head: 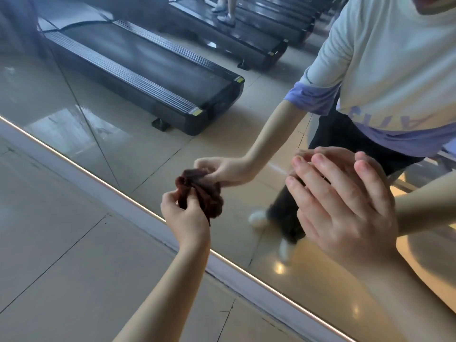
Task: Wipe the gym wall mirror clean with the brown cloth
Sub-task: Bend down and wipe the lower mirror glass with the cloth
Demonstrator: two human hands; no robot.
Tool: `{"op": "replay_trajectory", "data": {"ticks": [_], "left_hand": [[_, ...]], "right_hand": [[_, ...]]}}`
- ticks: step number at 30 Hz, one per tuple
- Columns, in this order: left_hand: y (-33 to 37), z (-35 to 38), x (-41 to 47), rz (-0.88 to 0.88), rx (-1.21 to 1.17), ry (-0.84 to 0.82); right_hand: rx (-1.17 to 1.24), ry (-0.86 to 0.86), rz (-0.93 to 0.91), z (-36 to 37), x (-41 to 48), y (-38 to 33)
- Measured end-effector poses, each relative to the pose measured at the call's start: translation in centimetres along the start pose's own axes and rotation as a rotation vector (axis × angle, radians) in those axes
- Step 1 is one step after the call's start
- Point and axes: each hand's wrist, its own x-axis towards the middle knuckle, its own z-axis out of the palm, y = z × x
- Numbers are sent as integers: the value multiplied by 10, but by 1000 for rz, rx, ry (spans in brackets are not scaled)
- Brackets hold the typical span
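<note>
While our left hand (183, 213) pinches the bunched brown cloth (199, 193) against the mirror (138, 149) low down and our right hand (345, 206) rests flat and open-palmed on the glass, most wiping seems left.

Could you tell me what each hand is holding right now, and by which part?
The left hand pinches the bunched brown cloth by its gathered folds, against the mirror near its lower edge. The right hand holds nothing; it lies open and flat against the glass.

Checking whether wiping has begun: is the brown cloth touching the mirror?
Touching. The head view shows the brown cloth in the left hand meeting its own reflection on the mirror.
</note>
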Motion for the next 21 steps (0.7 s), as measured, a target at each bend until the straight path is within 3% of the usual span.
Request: {"op": "replay_trajectory", "data": {"ticks": [3, 8, 17, 21], "left_hand": [[-6, -1, -19, 32, 48, -101], [-3, 2, -26, 71, 87, -61], [-17, 2, -23, 26, 80, -92], [-9, 5, -9, -22, 42, 50]], "right_hand": [[5, -5, 36, -1, 2, -1], [231, -45, 161, 3, 12, -29], [193, -91, 28, 32, 20, -52], [140, -71, -25, 35, 17, -50]]}}
